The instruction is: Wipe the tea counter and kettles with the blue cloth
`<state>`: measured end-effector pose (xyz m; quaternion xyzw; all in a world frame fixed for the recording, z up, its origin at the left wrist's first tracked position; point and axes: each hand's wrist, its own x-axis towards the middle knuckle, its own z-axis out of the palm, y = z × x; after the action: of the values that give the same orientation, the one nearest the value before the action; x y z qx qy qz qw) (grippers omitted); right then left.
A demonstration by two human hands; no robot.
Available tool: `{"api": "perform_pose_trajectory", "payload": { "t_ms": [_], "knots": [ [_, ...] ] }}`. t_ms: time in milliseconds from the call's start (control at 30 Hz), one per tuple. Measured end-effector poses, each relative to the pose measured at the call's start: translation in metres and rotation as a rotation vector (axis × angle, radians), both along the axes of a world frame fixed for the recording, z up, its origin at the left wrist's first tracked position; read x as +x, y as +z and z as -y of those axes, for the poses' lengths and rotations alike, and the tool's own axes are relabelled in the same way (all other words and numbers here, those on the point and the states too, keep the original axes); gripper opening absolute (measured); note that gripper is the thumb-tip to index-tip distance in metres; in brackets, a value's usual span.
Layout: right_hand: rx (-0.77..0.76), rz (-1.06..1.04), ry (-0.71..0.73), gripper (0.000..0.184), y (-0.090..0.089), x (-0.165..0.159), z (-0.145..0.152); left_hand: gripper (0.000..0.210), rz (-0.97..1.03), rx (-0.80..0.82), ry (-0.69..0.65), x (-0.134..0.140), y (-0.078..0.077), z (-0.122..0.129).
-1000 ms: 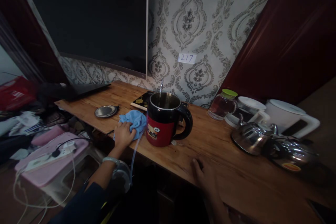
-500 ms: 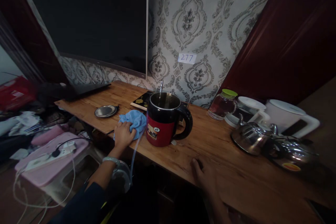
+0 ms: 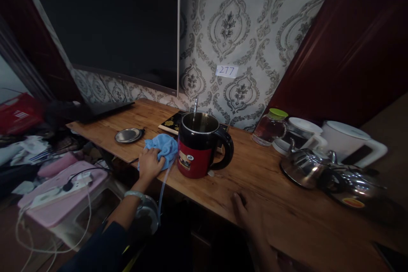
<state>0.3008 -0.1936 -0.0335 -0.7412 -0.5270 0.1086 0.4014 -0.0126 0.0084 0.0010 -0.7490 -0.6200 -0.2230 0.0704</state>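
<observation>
My left hand [image 3: 149, 165] presses down on a crumpled blue cloth [image 3: 164, 146], its fingers closed over the fabric. Just right of the cloth stands a red and black electric kettle [image 3: 195, 159], upright and lidless, its handle turned to the right. A tap's thin metal spout shows behind the kettle's rim. My right hand [image 3: 251, 214] rests at the table's front edge, dim in shadow, with the thumb apart and nothing seen in it. Left of the cloth lies a round metal lid [image 3: 129, 135]. A clear tube [image 3: 163, 191] hangs over the edge beside my left wrist.
On the right of the wooden table [image 3: 255, 170] stand a glass jug with a green lid [image 3: 270, 127], white pitchers [image 3: 350, 140] and shiny metal kettles [image 3: 304, 163]. A laptop [image 3: 98, 110] is at the left. Below sits a pink stool [image 3: 57, 208] with a power strip [image 3: 63, 191].
</observation>
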Motion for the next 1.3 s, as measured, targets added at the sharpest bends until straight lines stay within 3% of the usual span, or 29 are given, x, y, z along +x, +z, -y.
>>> {"api": "perform_pose_trajectory", "payload": {
  "t_ms": [500, 800, 1300],
  "knots": [
    [0.007, -0.019, -0.004, 0.042, -0.0047, 0.0018, -0.0001, 0.034, -0.014, -0.006, 0.002, 0.0003, 0.0014, 0.0006],
    [0.004, -0.016, 0.007, 0.042, 0.0034, -0.0006, 0.0002, 0.034, 0.001, -0.010, -0.003, 0.0001, 0.0010, 0.0001],
    [-0.001, -0.022, -0.003, 0.043, -0.0033, 0.0012, -0.0002, 0.032, -0.007, -0.016, -0.001, 0.0001, 0.0025, 0.0014]
  ]
}}
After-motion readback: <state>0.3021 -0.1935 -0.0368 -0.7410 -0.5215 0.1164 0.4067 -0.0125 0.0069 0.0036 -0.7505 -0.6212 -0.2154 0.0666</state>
